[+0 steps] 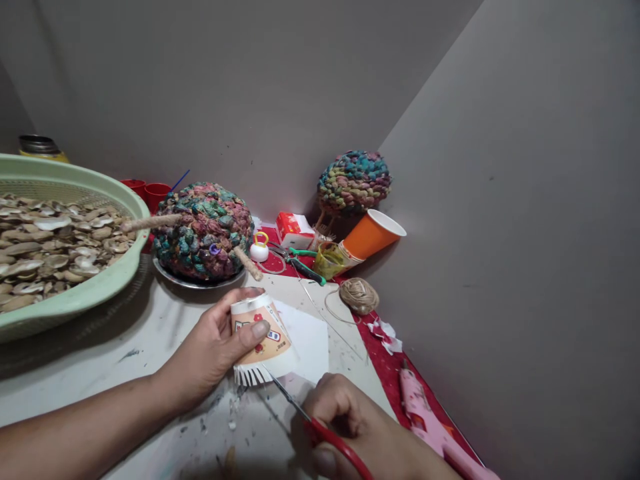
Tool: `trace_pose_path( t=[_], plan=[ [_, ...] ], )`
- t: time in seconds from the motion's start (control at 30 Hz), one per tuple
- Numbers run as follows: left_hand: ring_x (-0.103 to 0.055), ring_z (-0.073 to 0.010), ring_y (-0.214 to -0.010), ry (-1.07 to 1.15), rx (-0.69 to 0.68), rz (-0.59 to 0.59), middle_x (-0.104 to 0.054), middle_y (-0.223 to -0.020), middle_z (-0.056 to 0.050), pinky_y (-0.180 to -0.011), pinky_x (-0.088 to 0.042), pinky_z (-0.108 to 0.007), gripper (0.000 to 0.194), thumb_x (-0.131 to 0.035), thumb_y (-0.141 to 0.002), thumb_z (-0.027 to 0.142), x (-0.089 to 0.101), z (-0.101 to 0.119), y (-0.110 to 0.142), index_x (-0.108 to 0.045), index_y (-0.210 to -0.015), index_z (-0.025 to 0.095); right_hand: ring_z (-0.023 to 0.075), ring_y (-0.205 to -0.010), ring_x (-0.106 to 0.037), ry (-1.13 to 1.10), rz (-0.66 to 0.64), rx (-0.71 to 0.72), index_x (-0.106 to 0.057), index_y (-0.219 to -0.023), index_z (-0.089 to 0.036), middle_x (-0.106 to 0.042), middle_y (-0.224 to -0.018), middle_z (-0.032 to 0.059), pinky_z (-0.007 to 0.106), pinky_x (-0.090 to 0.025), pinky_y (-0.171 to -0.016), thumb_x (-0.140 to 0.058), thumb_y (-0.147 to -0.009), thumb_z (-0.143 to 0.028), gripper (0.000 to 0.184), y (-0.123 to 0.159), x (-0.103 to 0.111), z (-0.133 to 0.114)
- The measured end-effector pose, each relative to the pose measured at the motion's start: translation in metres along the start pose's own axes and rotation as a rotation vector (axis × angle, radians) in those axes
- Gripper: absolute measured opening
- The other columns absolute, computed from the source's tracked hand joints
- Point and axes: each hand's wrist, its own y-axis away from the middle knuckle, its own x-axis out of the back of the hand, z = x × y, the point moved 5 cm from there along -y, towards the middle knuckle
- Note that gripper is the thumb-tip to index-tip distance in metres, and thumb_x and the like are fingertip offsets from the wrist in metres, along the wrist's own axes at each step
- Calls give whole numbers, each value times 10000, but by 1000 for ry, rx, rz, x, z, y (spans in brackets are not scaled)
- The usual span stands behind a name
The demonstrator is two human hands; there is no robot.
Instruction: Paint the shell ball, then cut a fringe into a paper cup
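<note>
My left hand (220, 347) is closed around a printed paper cup (275, 348), which is held upside down and tilted. Along the cup's lower rim runs a row of narrow cut strips on its left part. Red-handled scissors (330, 441) are in my right hand (345, 420), with my fingers in the handle loops. The blade tip touches the rim just right of the cut strips. Behind the cup lies a white sheet of paper (313, 340) on the table. A colourful ball (205, 230) with twine-wrapped sticks rests in a metal dish (200, 283) beyond my left hand.
A green basket (115, 277) of pistachio-like shells stands at the left. Toward the back are pliers (300, 260), an orange paper cup (373, 237), a second colourful ball (355, 183) and a twine ball (359, 296). A pink glue gun (425, 413) lies right, along the wall.
</note>
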Motion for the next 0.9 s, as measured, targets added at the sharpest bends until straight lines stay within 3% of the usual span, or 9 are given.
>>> trace_pose_path(
  t=[0.37,0.63,0.9],
  plan=[
    [-712,-146,-782,8,-2,8,-748,-955,-24,-726,-553,-252,488,-829,-781,285,-2,2,2,-580,-1195,217,0,-349,-228,-74,-7,81,-416,-440,-150,-333,-364,-77,153,-168,-335,-734,-748,-683,693,2,0,1],
    [-700,-176,-850,0,-7,15,-739,-996,-35,-781,-552,-290,541,-866,-725,305,-4,5,4,-589,-1183,230,25,-263,-328,-215,-84,102,-510,-436,-125,-422,-347,-38,149,-243,-290,-736,-744,-689,681,-1,3,-2],
    [-676,-142,-891,-5,-37,-39,-727,-990,-14,-799,-546,-237,511,-860,-741,280,-9,5,4,-584,-1168,225,29,-246,-355,-354,-127,28,-515,-410,-120,-455,-345,-30,136,-254,-269,-793,-721,-601,636,2,6,7]
  ],
)
